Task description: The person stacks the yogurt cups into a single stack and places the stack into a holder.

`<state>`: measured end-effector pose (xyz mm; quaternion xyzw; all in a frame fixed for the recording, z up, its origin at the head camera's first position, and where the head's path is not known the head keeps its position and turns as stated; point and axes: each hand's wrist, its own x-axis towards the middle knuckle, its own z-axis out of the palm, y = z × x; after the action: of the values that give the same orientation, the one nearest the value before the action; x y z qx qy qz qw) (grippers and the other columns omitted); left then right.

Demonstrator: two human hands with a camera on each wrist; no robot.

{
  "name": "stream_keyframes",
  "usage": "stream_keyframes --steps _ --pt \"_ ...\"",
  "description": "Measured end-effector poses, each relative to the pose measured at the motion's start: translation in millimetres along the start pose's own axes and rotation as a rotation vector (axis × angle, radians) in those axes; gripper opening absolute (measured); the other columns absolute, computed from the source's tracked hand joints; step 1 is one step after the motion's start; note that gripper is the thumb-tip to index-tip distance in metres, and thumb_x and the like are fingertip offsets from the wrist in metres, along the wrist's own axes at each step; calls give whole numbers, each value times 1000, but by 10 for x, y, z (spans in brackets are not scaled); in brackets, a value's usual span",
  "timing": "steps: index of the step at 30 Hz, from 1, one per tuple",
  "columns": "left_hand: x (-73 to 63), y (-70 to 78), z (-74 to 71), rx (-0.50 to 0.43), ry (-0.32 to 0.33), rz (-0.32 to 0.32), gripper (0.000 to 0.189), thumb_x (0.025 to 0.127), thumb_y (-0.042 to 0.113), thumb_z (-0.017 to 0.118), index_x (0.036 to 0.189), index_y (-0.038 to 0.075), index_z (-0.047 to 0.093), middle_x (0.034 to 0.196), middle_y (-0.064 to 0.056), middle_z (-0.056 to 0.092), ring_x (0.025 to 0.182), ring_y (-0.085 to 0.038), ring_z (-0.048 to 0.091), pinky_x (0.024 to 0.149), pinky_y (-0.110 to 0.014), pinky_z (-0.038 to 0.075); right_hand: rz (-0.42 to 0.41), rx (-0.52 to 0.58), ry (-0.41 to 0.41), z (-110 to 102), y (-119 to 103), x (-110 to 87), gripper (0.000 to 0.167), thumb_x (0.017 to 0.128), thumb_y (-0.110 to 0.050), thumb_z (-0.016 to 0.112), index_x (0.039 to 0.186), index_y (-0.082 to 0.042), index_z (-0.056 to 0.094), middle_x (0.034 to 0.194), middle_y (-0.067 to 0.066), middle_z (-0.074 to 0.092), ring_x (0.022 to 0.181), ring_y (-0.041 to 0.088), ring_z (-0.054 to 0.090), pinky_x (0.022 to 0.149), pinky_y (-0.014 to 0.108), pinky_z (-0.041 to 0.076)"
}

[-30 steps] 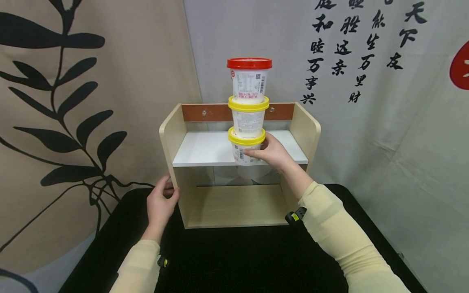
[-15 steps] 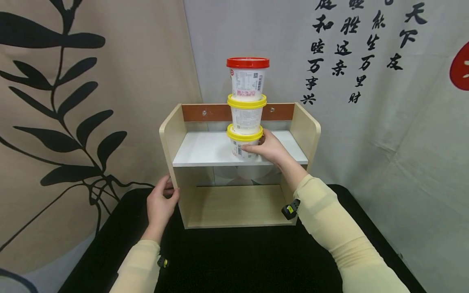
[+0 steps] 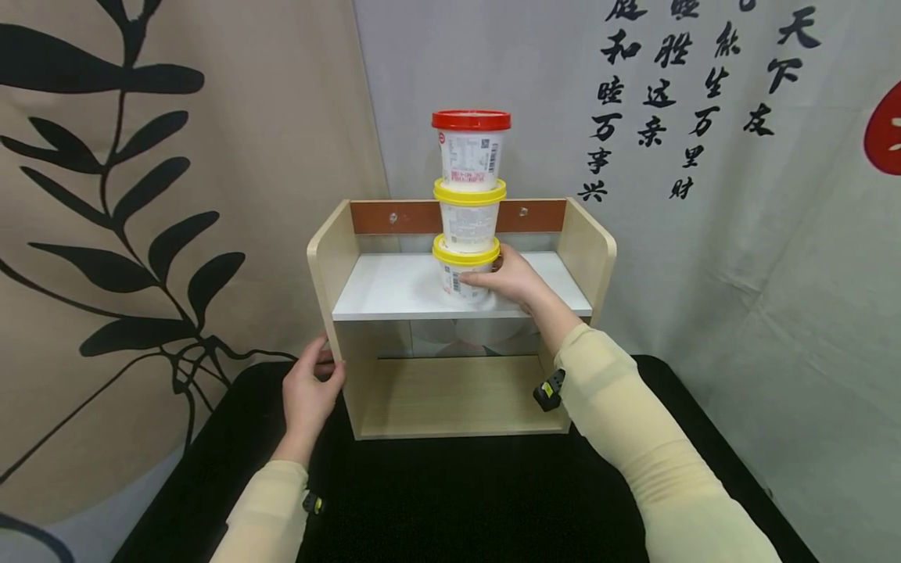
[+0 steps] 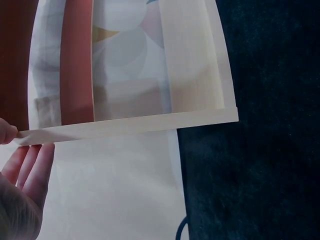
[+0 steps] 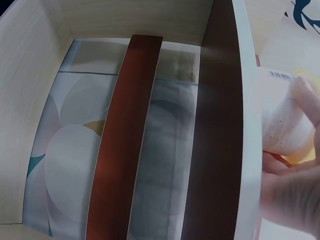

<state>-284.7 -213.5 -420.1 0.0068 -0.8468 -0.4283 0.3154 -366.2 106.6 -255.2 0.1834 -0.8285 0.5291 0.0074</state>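
Three white paper tubs form an upright stack over the shelf unit's white upper board (image 3: 383, 289). On top is a tub with a red lid (image 3: 470, 152); the middle tub (image 3: 470, 224) and the bottom tub (image 3: 452, 275) have yellow lids. My right hand (image 3: 519, 280) grips the bottom tub from the right, thumb across its front; its other fingers are mostly hidden behind it. In the right wrist view this tub (image 5: 282, 125) shows past the board's edge. My left hand (image 4: 25, 195) pinches the unit's left side panel (image 4: 125, 124) between thumb and fingers.
The small wooden shelf unit has a brown back rail (image 3: 408, 217) and a pale lower board (image 3: 457, 395). It stands on a black-covered table (image 3: 450, 500). Curtains with a leaf print (image 3: 105, 270) and black writing hang behind.
My right hand and the tub stack have moved a little left and farther back over the white board. My left hand stays in place on the side panel.
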Motion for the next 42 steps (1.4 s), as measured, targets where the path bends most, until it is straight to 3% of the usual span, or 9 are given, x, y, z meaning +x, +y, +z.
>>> stream_keyframes --steps 13,23,32,42 --pt "-11 20 10 -4 2 -6 50 91 9 71 138 19 55 113 -15 67 95 -32 68 71 -52 59 64 6 -7 5 -24 99 70 83 -23 81 142 -13 45 140 9 52 129 29 47 111 48 34" --pt "-5 8 24 3 -4 -13 50 92 10 70 139 19 55 112 -15 66 95 -32 67 72 -51 59 56 8 -23 2 -27 182 70 83 -21 81 143 -13 45 141 9 52 130 28 45 113 47 31" --pt "-11 11 14 11 2 20 47 93 7 68 137 15 55 112 -18 66 95 -35 67 71 -52 58 75 3 -29 -1 -31 234 69 84 -22 80 142 -12 46 140 10 53 129 28 47 111 45 34" --pt "-15 2 18 18 7 11 46 93 11 69 136 18 56 111 -14 66 94 -31 67 68 -50 59 85 9 4 41 -18 255 66 85 -23 80 141 -13 47 139 9 54 129 28 48 110 46 36"
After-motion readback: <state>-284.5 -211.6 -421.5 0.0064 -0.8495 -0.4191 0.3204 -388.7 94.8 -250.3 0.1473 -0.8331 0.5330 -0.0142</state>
